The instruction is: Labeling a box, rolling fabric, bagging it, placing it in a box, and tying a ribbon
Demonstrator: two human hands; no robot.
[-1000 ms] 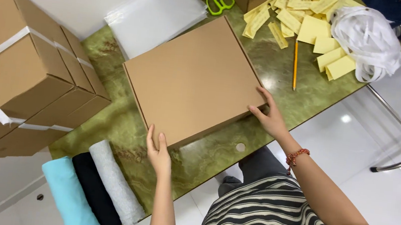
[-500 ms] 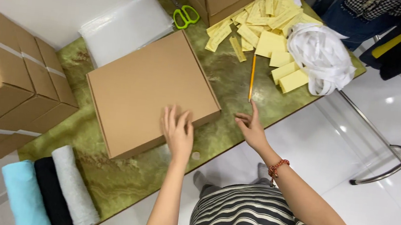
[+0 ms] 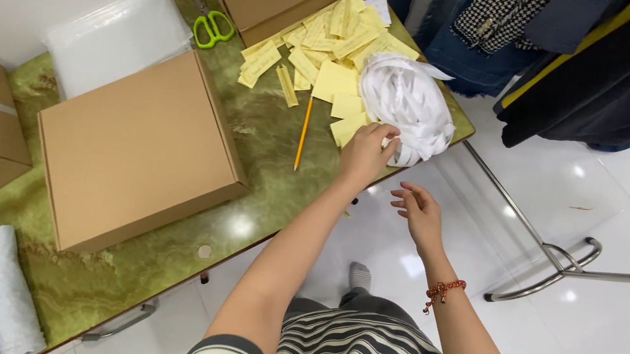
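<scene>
Left hand (image 3: 366, 153) closes on the white ribbon bundle (image 3: 406, 108); right hand (image 3: 416, 211) hovers open, ready to pull a strand.

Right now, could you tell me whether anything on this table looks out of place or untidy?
The yellow paper slips lie scattered in a loose heap rather than stacked. The white ribbon bundle sits at the table's edge, partly overhanging it, where the left hand touches it. The pencil lies loose. Nothing looks damaged.
</scene>
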